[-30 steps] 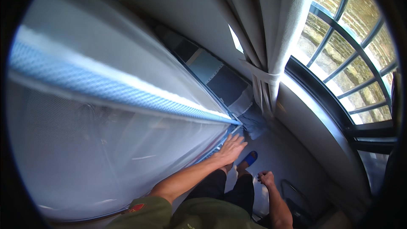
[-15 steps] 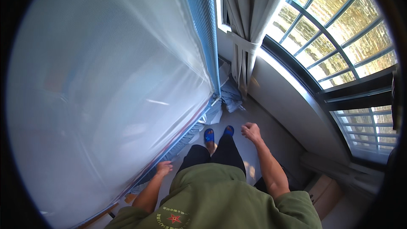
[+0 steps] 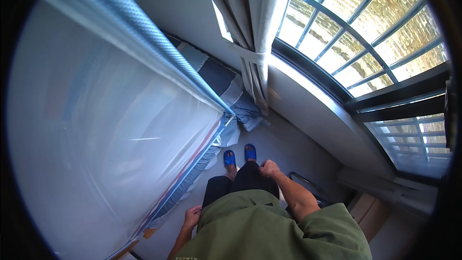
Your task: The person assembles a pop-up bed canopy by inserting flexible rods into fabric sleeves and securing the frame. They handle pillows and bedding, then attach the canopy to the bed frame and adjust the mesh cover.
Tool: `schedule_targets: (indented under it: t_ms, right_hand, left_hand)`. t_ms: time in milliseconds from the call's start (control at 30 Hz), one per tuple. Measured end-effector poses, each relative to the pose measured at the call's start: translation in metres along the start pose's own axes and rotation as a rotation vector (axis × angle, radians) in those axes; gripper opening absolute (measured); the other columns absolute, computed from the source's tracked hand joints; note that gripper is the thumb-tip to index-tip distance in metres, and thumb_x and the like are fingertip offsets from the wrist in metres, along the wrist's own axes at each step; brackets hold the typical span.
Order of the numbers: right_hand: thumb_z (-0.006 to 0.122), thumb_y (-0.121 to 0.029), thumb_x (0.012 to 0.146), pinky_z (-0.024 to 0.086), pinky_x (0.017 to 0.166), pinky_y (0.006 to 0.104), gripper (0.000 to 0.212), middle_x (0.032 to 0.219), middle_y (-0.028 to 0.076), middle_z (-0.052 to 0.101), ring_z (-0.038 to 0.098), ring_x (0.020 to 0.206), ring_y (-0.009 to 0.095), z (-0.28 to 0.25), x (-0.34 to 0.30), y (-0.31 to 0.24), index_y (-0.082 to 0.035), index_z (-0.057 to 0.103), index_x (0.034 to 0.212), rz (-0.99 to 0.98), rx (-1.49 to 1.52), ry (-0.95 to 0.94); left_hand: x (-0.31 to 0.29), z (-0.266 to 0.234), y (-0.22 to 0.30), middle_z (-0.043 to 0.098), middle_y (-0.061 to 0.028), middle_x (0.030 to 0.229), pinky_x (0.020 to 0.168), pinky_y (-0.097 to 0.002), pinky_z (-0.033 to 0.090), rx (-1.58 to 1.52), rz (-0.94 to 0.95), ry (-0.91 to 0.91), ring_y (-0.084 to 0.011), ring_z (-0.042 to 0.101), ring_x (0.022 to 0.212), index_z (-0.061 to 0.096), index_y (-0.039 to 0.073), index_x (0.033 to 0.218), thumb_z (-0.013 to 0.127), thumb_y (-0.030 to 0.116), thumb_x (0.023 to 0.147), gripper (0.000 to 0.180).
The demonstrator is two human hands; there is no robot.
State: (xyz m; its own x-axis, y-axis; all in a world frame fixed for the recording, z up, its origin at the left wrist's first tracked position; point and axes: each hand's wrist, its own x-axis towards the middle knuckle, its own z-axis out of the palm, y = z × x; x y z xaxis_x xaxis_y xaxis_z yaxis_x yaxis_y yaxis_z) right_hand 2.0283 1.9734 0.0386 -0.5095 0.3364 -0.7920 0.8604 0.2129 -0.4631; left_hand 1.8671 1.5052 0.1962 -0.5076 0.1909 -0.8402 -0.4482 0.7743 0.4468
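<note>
My right hand (image 3: 269, 169) hangs over my dark trousers (image 3: 256, 175), its fingers curled closed with nothing visible in them. My left hand (image 3: 193, 215) is down beside my hip, next to the hem of my green shirt (image 3: 245, 216); its fingers are loosely bent and partly turned from sight, and it holds nothing that I can see. To the left stands a bed with a white mesh net (image 3: 130, 125) edged in blue patterned fabric (image 3: 144, 29). Blue slippers (image 3: 250, 152) are on my feet.
Ahead, grey bedding (image 3: 248, 113) spills over the bed's corner by a tied grey curtain (image 3: 255, 58). A barred window (image 3: 356, 33) fills the right wall. A dark curved rail (image 3: 305, 181) and a brown box (image 3: 370, 214) stand low at my right.
My view has swung left, showing more of the bed beyond the net. The right hand has come in from the side to my thigh; the left has dropped back beside my hip.
</note>
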Motion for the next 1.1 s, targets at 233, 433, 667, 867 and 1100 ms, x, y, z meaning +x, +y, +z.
schedule_targets:
  t_ms: [233, 433, 667, 867, 1100]
  right_hand:
    - [0.062, -0.019, 0.084, 0.06, 0.071, 0.0399, 0.024, 0.078, 0.014, 0.076, 0.075, 0.072, 0.027, -0.048, 0.006, 0.044, -0.005, 0.08, 0.09, 0.21, 0.088, -0.073]
    - [0.062, -0.02, 0.083, 0.06, 0.082, 0.0434, 0.023, 0.084, 0.016, 0.077, 0.077, 0.084, 0.032, -0.069, 0.041, 0.031, -0.007, 0.08, 0.087, 0.18, 0.12, -0.034]
    - [0.059, -0.015, 0.096, 0.056, 0.094, 0.0482, 0.023, 0.112, 0.023, 0.073, 0.069, 0.106, 0.043, -0.142, 0.121, -0.107, -0.003, 0.075, 0.107, -0.418, 0.168, 0.508]
    - [0.064, -0.021, 0.094, 0.052, 0.103, 0.0465, 0.04, 0.118, 0.025, 0.071, 0.067, 0.115, 0.043, -0.22, 0.2, -0.255, -0.005, 0.069, 0.13, -0.613, 0.205, 0.501]
    - [0.072, -0.028, 0.088, 0.038, 0.121, 0.0474, 0.067, 0.142, 0.029, 0.057, 0.05, 0.139, 0.044, -0.215, 0.396, -0.219, 0.0, 0.053, 0.146, -0.492, -0.036, 0.548]
  left_hand:
    - [-0.02, 0.005, 0.075, 0.075, -0.0138, 0.122, 0.076, -0.0306, 0.056, -0.051, -0.122, 0.056, -0.0192, 0.074, 0.097, 0.064, 0.0, 0.138, 0.059, -0.001, 0.099, 0.039]
    - [-0.032, 0.004, 0.065, 0.075, -0.0116, 0.121, 0.071, -0.0305, 0.054, -0.064, -0.196, 0.104, -0.0187, 0.075, 0.095, 0.063, 0.004, 0.139, 0.057, 0.0, 0.101, 0.039]
    - [-0.041, 0.016, 0.05, 0.076, -0.0081, 0.119, 0.071, -0.0297, 0.054, -0.08, -0.262, 0.009, -0.0183, 0.075, 0.096, 0.065, 0.008, 0.136, 0.059, 0.003, 0.1, 0.037]
    - [-0.059, 0.023, 0.047, 0.075, -0.0091, 0.123, 0.076, -0.03, 0.055, -0.04, -0.32, 0.05, -0.0192, 0.075, 0.1, 0.063, 0.009, 0.141, 0.061, 0.007, 0.102, 0.039]
    - [-0.042, 0.014, 0.021, 0.078, -0.0042, 0.112, 0.075, -0.0309, 0.057, -0.026, -0.198, 0.031, -0.0133, 0.071, 0.091, 0.065, 0.006, 0.14, 0.064, 0.018, 0.103, 0.039]
